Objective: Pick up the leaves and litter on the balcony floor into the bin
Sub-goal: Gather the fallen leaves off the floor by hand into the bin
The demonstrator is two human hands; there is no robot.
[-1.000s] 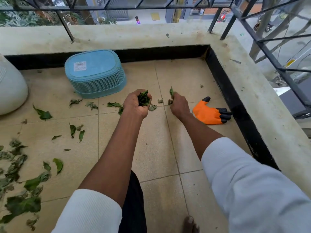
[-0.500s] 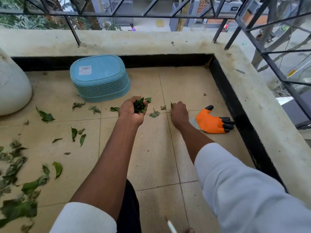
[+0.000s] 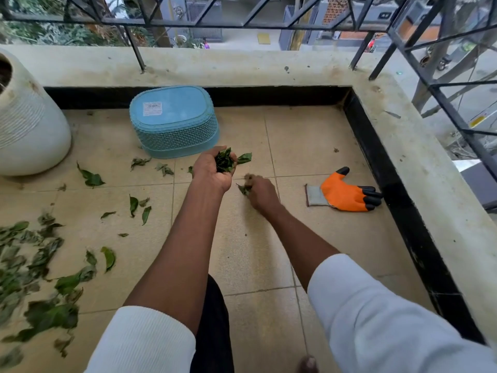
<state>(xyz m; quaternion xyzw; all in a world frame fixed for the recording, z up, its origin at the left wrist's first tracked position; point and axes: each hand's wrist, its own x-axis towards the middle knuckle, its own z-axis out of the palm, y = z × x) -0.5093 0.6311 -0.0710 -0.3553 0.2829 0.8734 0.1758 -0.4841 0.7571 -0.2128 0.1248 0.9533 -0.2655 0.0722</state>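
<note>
My left hand (image 3: 213, 172) is palm up over the tiled floor and grips a bunch of green leaves (image 3: 224, 160). Just right of it, my right hand (image 3: 262, 193) is low at the floor, blurred, and pinches a small leaf (image 3: 244, 189). A light blue woven bin (image 3: 173, 121) lies upside down on the floor right behind my left hand. Loose leaves (image 3: 91, 179) lie scattered to the left, and a thick pile of leaves (image 3: 32, 278) covers the floor at the far left.
An orange glove with black fingertips (image 3: 347, 193) lies right of my right hand near the black skirting. A big white ribbed pot (image 3: 27, 130) stands at the left. A concrete ledge (image 3: 419, 162) with a black metal railing (image 3: 242, 22) bounds the back and right.
My right hand has moved back toward me and a little left, and now pinches a leaf off the floor. My left hand still holds its bunch of leaves.
</note>
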